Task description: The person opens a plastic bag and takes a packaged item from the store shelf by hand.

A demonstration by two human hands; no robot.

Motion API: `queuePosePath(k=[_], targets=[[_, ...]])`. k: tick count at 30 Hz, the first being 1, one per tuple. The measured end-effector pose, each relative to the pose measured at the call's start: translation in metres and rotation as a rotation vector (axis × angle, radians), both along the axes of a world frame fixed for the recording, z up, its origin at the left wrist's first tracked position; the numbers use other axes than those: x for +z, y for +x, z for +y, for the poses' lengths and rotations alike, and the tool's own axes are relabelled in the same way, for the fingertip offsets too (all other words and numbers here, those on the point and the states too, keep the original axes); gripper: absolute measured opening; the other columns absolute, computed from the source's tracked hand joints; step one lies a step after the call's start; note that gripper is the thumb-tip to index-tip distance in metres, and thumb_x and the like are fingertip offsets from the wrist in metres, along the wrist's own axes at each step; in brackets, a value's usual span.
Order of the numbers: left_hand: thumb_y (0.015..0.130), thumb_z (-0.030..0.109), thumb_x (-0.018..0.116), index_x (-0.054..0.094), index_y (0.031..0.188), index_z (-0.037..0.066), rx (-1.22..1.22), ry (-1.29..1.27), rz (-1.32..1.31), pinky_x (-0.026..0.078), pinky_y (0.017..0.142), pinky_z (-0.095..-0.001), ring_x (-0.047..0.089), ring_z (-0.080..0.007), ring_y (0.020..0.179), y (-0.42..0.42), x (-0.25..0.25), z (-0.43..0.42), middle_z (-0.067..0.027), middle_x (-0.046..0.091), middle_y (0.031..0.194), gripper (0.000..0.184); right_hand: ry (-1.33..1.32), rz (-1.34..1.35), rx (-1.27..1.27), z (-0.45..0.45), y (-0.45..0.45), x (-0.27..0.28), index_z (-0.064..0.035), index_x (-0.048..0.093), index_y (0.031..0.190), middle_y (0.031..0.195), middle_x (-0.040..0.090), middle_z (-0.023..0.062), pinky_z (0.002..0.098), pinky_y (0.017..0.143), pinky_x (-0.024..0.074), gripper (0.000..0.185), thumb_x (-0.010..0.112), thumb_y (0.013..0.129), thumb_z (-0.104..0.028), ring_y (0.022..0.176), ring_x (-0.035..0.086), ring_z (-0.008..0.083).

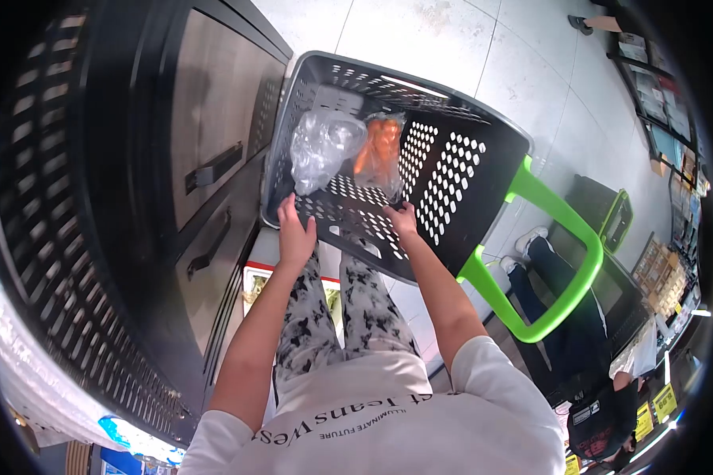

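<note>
On our left we see a dark cabinet (pixel 223 95) with a bar handle (pixel 214 168). Pale floor tiles (pixel 420 32) stretch ahead of us; to our right we see stocked shelves (pixel 646 103), another person's dark trousers (pixel 543 260) and white shoes (pixel 528 238), and yellow price tags (pixel 664 400).

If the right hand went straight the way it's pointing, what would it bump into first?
Probably the clear bag of orange things in the basket. But depth is hard to judge: the right hand might be higher and pass over it.
</note>
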State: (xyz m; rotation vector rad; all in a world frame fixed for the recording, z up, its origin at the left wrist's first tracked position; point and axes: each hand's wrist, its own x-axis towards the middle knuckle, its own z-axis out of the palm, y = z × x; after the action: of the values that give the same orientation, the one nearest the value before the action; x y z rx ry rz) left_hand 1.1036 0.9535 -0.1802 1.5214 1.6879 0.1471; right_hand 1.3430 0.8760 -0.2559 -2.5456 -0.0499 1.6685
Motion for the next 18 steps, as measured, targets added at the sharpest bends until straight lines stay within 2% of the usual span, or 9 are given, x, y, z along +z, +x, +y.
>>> queuePosePath(k=[1, 2, 4, 6, 8, 11, 14, 15, 18], targets=[[0.076, 0.004, 0.057, 0.032, 0.125, -0.006, 0.025, -0.083, -0.093, 0.031, 0.099, -0.0395, 0.04, -0.0396, 0.114, 0.003, -0.005, -0.004, -0.023, 0.037, 0.124, 0.055, 0.017, -0.047, -0.012, -0.003, 0.0, -0.012, -0.0018, 0.027, 0.131, 0.128, 0.041, 0.0186, 0.0356, 0.086, 0.0428, 0.081, 0.072, 0.068, -0.027, 0.11, 0.047, 0.0269], [0.076, 0.004, 0.057, 0.033, 0.124, -0.005, -0.031, -0.103, -0.096, 0.032, 0.099, -0.0392, 0.04, -0.0392, 0.114, 0.01, -0.014, -0.006, -0.0233, 0.038, 0.124, 0.054, -0.027, -0.064, 0.082, -0.004, 0.005, -0.025, -0.0016, 0.029, 0.131, 0.13, 0.04, 0.0187, 0.0349, 0.092, 0.0398, 0.082, 0.072, 0.066, -0.028, 0.114, 0.045, 0.0289], [0.076, 0.005, 0.056, 0.035, 0.123, -0.005, -0.142, -0.147, -0.102, 0.033, 0.098, -0.0387, 0.04, -0.0386, 0.116, 0.027, -0.032, -0.011, -0.024, 0.039, 0.123, 0.052, -0.064, -0.106, 0.258, -0.001, 0.009, -0.05, -0.0019, 0.029, 0.131, 0.128, 0.042, 0.0201, 0.0349, 0.094, 0.0386, 0.084, 0.072, 0.065, -0.03, 0.116, 0.045, 0.0284], [0.075, 0.006, 0.057, 0.038, 0.121, -0.003, -0.112, -0.185, -0.158, 0.036, 0.096, -0.0392, 0.042, -0.0379, 0.113, 0.051, -0.056, -0.013, -0.0242, 0.042, 0.12, 0.05, -0.043, -0.13, 0.322, 0.001, 0.012, -0.078, -0.0045, 0.029, 0.132, 0.123, 0.047, 0.0208, 0.0367, 0.095, 0.039, 0.091, 0.073, 0.059, -0.036, 0.113, 0.048, 0.0322], [0.075, 0.005, 0.056, 0.04, 0.12, -0.002, -0.03, -0.304, -0.181, 0.036, 0.095, -0.0393, 0.043, -0.0371, 0.113, 0.075, -0.085, -0.017, -0.0232, 0.044, 0.119, 0.049, -0.038, -0.129, 0.339, 0.007, 0.015, -0.094, -0.0045, 0.027, 0.133, 0.123, 0.047, 0.0194, 0.0388, 0.095, 0.0384, 0.093, 0.073, 0.059, -0.038, 0.114, 0.047, 0.033], [0.077, 0.007, 0.052, 0.038, 0.12, -0.003, -0.034, -0.306, -0.175, 0.038, 0.094, -0.0398, 0.045, -0.0373, 0.11, 0.096, -0.118, -0.034, -0.0232, 0.044, 0.118, 0.047, -0.046, -0.165, 0.381, 0.026, 0.016, -0.102, -0.0003, 0.025, 0.133, 0.126, 0.044, 0.0215, 0.0372, 0.098, 0.036, 0.094, 0.073, 0.062, -0.036, 0.117, 0.044, 0.0325], [0.078, 0.006, 0.053, 0.035, 0.125, -0.003, -0.069, -0.51, -0.181, 0.035, 0.098, -0.0391, 0.042, -0.0366, 0.115, 0.104, -0.118, -0.028, -0.0237, 0.042, 0.122, 0.051, -0.199, -0.208, 0.445, 0.019, 0.02, -0.146, 0.0001, 0.017, 0.135, 0.129, 0.041, 0.022, 0.0382, 0.099, 0.0346, 0.1, 0.073, 0.062, -0.038, 0.12, 0.041, 0.0332], [0.078, 0.006, 0.053, 0.035, 0.125, -0.003, -0.06, -0.499, -0.18, 0.035, 0.098, -0.039, 0.042, -0.0367, 0.115, 0.103, -0.123, -0.029, -0.0238, 0.042, 0.122, 0.052, -0.218, -0.299, 0.55, 0.006, 0.021, -0.169, -0.0009, 0.014, 0.136, 0.125, 0.045, 0.0221, 0.0381, 0.097, 0.0374, 0.099, 0.071, 0.064, -0.037, 0.115, 0.046, 0.0328], [0.078, 0.007, 0.053, 0.035, 0.125, -0.003, 0.01, -0.49, -0.191, 0.036, 0.097, -0.0389, 0.044, -0.0367, 0.113, 0.097, -0.132, -0.026, -0.0241, 0.044, 0.12, 0.052, -0.267, -0.151, 0.538, 0.003, 0.033, -0.187, -0.0007, 0.014, 0.136, 0.121, 0.049, 0.0223, 0.0388, 0.093, 0.0401, 0.091, 0.066, 0.069, -0.034, 0.111, 0.05, 0.0336]])
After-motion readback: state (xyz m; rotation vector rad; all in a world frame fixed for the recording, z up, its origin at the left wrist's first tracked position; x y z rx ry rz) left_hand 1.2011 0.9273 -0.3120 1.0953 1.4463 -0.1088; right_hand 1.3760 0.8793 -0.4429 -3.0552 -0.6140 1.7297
